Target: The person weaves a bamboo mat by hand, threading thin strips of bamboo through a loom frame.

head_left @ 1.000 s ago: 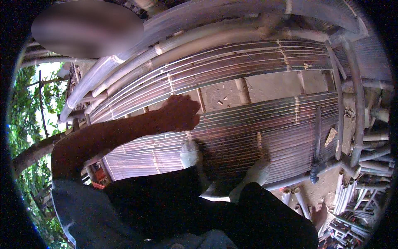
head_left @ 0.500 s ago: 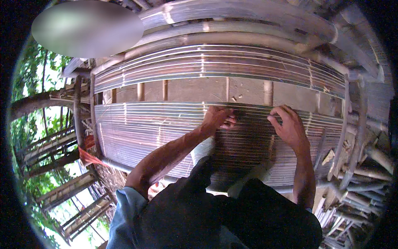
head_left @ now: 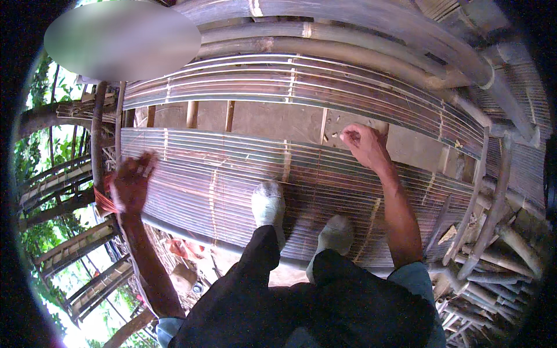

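A bamboo slat platform (head_left: 191,174) spreads in front of me, its narrow strips running left to right. My left hand (head_left: 132,182) is raised over its left end, close to red-orange strands (head_left: 104,200) by a post; motion blurs its fingers. Above the gap in the slats is my right hand (head_left: 366,148), its fingertips curled together in a pinch. Whatever they hold, if anything, is too small to make out. Both of my feet, in a light left sock (head_left: 268,206) and a light right sock (head_left: 335,236), rest on the lower slats.
A second band of slats (head_left: 232,81) lies beyond the gap, with crosspieces (head_left: 192,114) showing below. Thick bamboo poles (head_left: 348,52) border the far side. Stacked poles (head_left: 493,275) lie at the lower right. Another post (head_left: 98,133) stands at the left.
My left hand has swung far to the left, away from the middle slats. My right hand has moved up and left, over the gap. Both feet now show more fully.
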Action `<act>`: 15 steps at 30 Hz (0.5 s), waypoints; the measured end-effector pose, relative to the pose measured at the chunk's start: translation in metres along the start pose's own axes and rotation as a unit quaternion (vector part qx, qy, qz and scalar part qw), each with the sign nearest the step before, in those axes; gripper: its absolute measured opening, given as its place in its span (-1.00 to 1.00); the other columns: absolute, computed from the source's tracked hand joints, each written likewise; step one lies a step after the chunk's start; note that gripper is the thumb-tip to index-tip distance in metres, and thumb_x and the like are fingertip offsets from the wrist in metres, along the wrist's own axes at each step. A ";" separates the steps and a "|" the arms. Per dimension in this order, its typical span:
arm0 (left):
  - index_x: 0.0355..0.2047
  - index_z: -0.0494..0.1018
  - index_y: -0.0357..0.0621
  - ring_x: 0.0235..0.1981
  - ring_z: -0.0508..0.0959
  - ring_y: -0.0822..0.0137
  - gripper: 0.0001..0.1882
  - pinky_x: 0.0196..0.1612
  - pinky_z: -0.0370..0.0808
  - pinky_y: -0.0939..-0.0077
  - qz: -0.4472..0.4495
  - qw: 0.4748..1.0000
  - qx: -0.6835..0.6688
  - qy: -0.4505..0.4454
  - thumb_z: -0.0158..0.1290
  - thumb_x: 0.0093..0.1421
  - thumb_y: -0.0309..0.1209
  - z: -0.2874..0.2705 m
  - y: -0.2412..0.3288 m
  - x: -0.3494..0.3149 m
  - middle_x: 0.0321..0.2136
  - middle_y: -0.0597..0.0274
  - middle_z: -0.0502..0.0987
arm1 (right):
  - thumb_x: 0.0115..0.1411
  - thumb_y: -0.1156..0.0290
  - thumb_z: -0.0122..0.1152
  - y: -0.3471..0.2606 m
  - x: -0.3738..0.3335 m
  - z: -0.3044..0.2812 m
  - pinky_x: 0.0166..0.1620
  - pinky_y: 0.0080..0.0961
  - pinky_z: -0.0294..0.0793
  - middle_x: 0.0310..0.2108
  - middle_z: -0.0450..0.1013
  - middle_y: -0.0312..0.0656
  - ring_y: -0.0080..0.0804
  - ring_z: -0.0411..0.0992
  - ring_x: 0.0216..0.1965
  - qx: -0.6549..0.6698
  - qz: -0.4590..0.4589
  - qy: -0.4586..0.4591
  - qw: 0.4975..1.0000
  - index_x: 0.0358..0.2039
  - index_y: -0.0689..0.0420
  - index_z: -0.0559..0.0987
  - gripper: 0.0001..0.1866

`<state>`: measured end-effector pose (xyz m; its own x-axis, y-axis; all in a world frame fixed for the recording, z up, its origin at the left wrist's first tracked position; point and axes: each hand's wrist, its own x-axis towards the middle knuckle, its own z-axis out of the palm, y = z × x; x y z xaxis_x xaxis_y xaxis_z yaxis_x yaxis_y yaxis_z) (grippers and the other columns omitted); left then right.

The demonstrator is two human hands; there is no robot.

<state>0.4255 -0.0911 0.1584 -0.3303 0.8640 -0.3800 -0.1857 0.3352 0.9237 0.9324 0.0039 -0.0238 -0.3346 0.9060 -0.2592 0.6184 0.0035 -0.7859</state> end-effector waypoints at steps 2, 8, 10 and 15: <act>-0.19 0.44 -0.36 -0.11 0.54 0.18 -0.85 0.02 0.51 0.31 -0.007 0.974 -0.196 0.111 -0.05 0.28 -0.55 -0.034 0.013 0.014 -0.09 -0.10 0.49 | 0.25 0.31 0.21 -0.003 0.009 0.010 -0.13 -0.37 0.54 -0.30 0.59 -0.08 -0.26 0.59 -0.27 0.047 0.011 0.009 0.999 -0.18 0.19 0.60 -0.77; -0.26 0.53 -0.28 -0.21 0.58 0.19 -0.83 -0.13 0.55 0.32 0.077 0.953 0.275 -0.098 -0.03 0.18 -0.57 0.088 -0.084 0.110 -0.20 -0.03 0.56 | 0.20 0.22 0.19 0.004 0.023 0.030 -0.13 -0.13 0.54 -0.19 0.57 0.07 0.06 0.57 -0.20 -0.013 0.100 -0.034 0.994 0.02 0.03 0.55 -0.62; -0.31 0.57 -0.24 -0.23 0.61 0.17 -0.82 -0.17 0.56 0.30 0.148 0.880 0.406 -0.196 -0.02 0.13 -0.57 0.169 -0.142 0.121 -0.26 0.00 0.60 | 0.20 0.26 0.17 0.010 0.024 0.039 -0.17 -0.16 0.54 -0.29 0.56 0.08 0.02 0.57 -0.26 -0.019 0.087 -0.015 0.996 0.02 0.04 0.55 -0.63; -0.31 0.64 -0.19 -0.34 0.64 -0.15 -0.78 -0.26 0.60 0.18 0.104 0.872 0.429 -0.210 0.08 0.04 -0.48 0.301 -0.236 0.105 -0.40 -0.14 0.62 | 0.19 0.30 0.16 0.013 0.028 0.046 -0.16 -0.13 0.55 -0.30 0.57 0.10 0.03 0.57 -0.27 -0.037 0.110 -0.008 0.993 0.02 -0.06 0.57 -0.64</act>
<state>0.7135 0.0334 -0.0841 0.1261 0.9406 -0.3152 0.6588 0.1582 0.7355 0.8982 0.0095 -0.0669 -0.1956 0.8815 -0.4297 0.7285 -0.1627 -0.6654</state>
